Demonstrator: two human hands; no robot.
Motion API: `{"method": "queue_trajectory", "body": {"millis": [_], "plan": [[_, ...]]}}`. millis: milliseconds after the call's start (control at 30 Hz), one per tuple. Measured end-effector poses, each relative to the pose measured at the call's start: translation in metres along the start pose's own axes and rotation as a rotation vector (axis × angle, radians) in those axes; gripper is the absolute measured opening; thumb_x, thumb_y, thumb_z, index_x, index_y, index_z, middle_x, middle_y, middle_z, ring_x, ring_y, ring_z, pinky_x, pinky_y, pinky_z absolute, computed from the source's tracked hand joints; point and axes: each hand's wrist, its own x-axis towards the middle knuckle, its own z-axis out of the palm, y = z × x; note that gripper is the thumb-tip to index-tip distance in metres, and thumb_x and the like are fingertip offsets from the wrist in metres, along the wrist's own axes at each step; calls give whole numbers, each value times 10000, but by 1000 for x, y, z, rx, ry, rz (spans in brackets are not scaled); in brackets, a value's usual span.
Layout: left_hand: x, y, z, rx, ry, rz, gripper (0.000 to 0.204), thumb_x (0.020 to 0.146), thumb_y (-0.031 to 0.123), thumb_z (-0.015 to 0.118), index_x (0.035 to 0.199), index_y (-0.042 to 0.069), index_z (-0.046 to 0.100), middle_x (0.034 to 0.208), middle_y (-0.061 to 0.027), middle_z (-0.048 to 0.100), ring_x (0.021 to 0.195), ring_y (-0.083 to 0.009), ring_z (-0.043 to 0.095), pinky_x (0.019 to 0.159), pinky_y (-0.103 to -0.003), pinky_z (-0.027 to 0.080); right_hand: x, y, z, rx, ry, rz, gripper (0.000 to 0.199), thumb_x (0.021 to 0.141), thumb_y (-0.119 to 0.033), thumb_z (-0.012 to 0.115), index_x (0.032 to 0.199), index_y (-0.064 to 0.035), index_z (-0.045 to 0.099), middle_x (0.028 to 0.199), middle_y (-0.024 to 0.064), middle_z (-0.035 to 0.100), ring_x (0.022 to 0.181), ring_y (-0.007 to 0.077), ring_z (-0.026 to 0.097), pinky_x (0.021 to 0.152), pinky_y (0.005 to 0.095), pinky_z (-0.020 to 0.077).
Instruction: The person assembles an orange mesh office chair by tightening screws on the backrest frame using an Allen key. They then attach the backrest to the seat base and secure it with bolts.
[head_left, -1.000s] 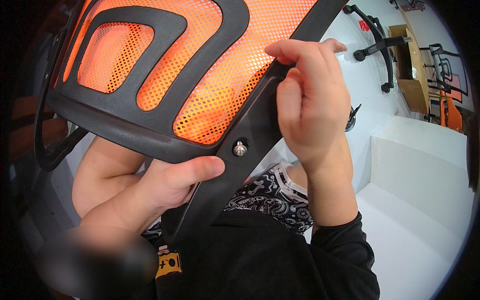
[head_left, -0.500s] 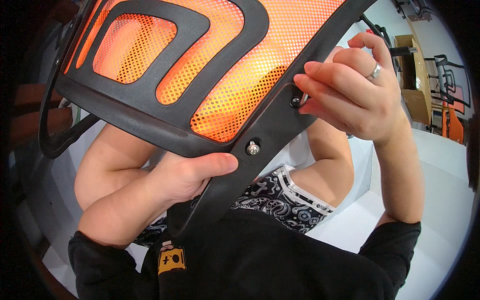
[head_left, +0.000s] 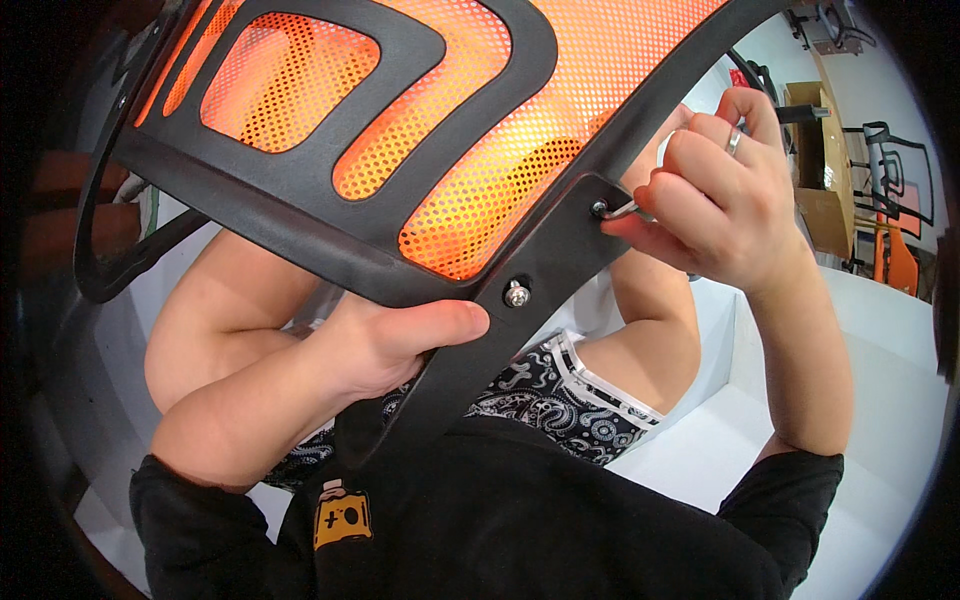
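Note:
An orange mesh chair back with a black plastic frame is tilted across my lap. My left hand grips the flat black bracket at its lower corner, thumb on top and fingers hidden beneath. One silver screw stands partly out of its recess near that thumb. Farther up the bracket is a second screw, and the bent end of a hex key meets its head. My right hand pinches the hex key, hiding most of it.
A black armrest loop sticks out at the left of the chair back. Beyond my right hand stand an open cardboard box and another chair with an orange seat. A white surface lies around my legs.
My right hand has turned and shifted slightly down, bringing the hex key's bent end into sight at the upper screw. The chair back has moved slightly right; my left hand keeps its hold.

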Motion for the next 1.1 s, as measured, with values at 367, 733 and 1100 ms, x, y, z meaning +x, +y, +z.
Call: {"method": "queue_trajectory", "body": {"millis": [367,733,1100], "plan": [[-1,5,3,-15,-10,-33,664,753,158,665,1314,-66,389,1153,-246,576,1007,-336,623,799,-400,565,-11,-31,6,-123,38,249,270,663,-341,766,669,-143,582,589,-16,338,522,162,387,618,362,324],[2,3,0,27,1,-19,664,759,155,678,1326,-40,394,1185,-218,569,1035,-311,612,820,-390,556,-23,-37,3,-21,158,354,205,658,-306,720,708,-127,633,675,-28,487,670,169,533,661,347,372],[2,32,-12,679,-235,186,542,796,228,704,1259,24,511,1208,-109,573,1127,-199,504,991,-333,374,7,-88,-7,260,74,430,269,646,-230,745,905,-167,706,774,-29,575,785,150,567,806,371,404]]}}
